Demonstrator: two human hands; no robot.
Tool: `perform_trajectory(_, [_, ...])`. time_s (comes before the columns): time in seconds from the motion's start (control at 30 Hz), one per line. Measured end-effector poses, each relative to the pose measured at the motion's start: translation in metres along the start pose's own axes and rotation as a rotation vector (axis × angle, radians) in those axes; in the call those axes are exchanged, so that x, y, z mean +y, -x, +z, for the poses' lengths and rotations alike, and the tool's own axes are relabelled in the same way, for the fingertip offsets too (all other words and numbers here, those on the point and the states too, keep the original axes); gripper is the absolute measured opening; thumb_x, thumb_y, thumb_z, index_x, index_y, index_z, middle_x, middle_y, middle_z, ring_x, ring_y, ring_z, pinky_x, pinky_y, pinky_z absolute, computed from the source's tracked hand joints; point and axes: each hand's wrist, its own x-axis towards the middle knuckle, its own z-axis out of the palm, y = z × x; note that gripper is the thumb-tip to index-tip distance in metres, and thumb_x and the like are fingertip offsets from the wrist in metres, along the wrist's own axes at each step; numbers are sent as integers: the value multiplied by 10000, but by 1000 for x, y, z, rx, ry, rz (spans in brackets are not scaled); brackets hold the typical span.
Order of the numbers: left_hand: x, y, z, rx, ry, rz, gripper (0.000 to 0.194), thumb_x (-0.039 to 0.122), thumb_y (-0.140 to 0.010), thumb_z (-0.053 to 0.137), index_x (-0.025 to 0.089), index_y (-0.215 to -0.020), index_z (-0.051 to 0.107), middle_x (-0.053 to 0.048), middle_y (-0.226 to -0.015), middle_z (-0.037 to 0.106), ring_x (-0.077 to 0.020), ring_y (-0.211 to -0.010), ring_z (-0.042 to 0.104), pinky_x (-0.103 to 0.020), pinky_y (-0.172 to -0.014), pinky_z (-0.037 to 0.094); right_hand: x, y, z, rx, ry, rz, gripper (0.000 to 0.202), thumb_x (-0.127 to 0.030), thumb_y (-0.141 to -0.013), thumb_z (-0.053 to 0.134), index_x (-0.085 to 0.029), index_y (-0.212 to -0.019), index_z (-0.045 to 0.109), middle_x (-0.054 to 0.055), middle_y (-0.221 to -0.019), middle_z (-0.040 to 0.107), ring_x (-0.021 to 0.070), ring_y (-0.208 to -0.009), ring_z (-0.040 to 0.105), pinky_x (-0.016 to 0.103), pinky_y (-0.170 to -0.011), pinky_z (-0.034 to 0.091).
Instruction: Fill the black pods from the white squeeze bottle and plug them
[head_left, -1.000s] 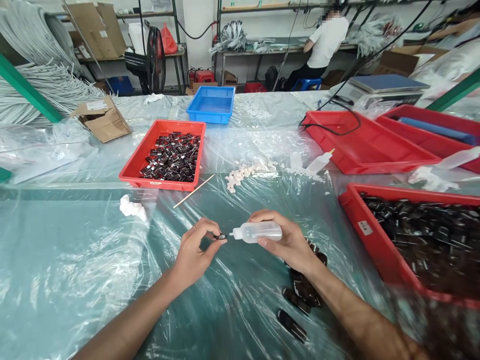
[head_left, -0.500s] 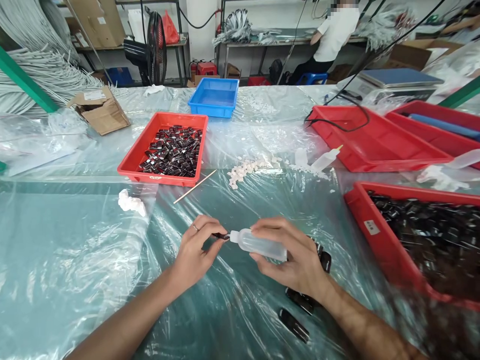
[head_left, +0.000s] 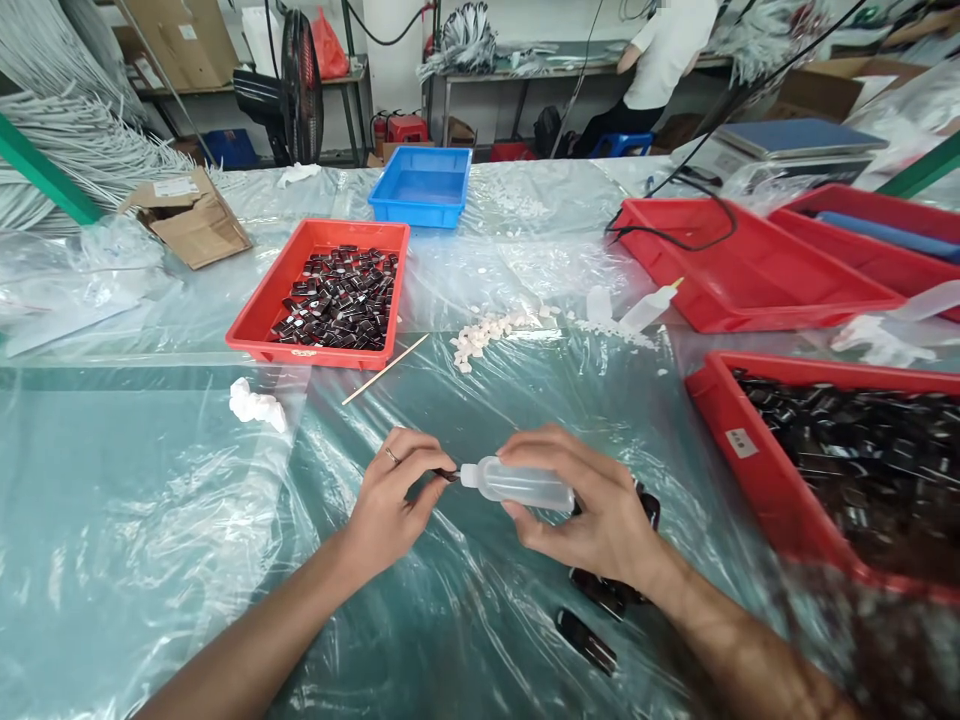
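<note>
Between thumb and fingers my left hand (head_left: 397, 495) pinches a small dark glossy piece (head_left: 448, 474), mostly covered by the fingertips. My right hand (head_left: 581, 500) is closed around a translucent squeeze bottle (head_left: 529, 484) lying almost level. The bottle's white nozzle end points left and meets the dark piece, or nearly so; I cannot tell whether they touch. Below my right hand, a black glossy piece (head_left: 586, 641) lies on the plastic-covered table. More black pieces (head_left: 598, 592) are partly hidden by that hand.
A red tray (head_left: 244, 335) of small dark parts stands ahead left, beside a thin wooden stick (head_left: 386, 369) and crumpled tissue (head_left: 256, 405). Small white bits (head_left: 487, 336) lie ahead. Another red tray (head_left: 750, 480) of black parts is at right. A person (head_left: 667, 60) sits at the back.
The whole scene has shifted slightly up and left in view. Both hands keep nearly the same pose, with the bottle tip still at the dark piece.
</note>
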Motion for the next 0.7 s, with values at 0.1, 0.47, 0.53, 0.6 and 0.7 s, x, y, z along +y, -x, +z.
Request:
perform_trajectory(0.1, [1, 1, 1, 5, -16, -7, 240, 75, -1148, 735, 307, -1202, 769, -31, -1116, 817, -243, -998, 787, -386, -857, 651, 0, -1, -1, -8, 54, -51, 491, -112, -986, 842, -351, -1411, 780, 84, -1165, 869, 284, -959, 854, 427, -816, 762])
perform_trajectory(0.47, [4, 1, 2, 5, 7, -70, 260, 72, -1128, 739, 321, -1202, 751, -10, -1100, 839, -243, -984, 836, -370, -852, 682, -9, 4, -5, -73, 313, -211, 632, -87, -966, 857, -371, -1520, 744, 114, -1178, 902, 314, -864, 870, 473, -739, 763])
perform_trajectory(0.53, [4, 2, 3, 5, -3, -69, 264, 70, -1125, 742, 323, -1199, 750, -3, -1102, 845, -239, -983, 841, -372, -871, 681, -9, 5, -4, -77, 297, -192, 660, -83, -959, 866, -389, -1531, 743, 109, -1196, 901, 325, -884, 879, 488, -757, 771])
perform_trajectory(0.6, [4, 1, 3, 14, -23, -59, 261, 72, -1126, 747, 324, -1195, 749, 2, -1100, 849, -237, -975, 842, -377, -879, 674, -8, 4, -3, -52, 259, -188, 683, -67, -954, 857, -395, -1541, 734, 103, -1189, 890, 318, -896, 881, 483, -774, 775])
perform_trajectory(0.7, [5, 0, 3, 22, -46, -47, 251, 82, -1134, 748, 325, -1194, 743, 2, -1086, 846, -238, -955, 834, -379, -851, 652, -6, 0, -2, -24, 220, -175, 667, -77, -965, 843, -387, -1543, 719, 98, -1168, 874, 304, -899, 872, 464, -776, 774])
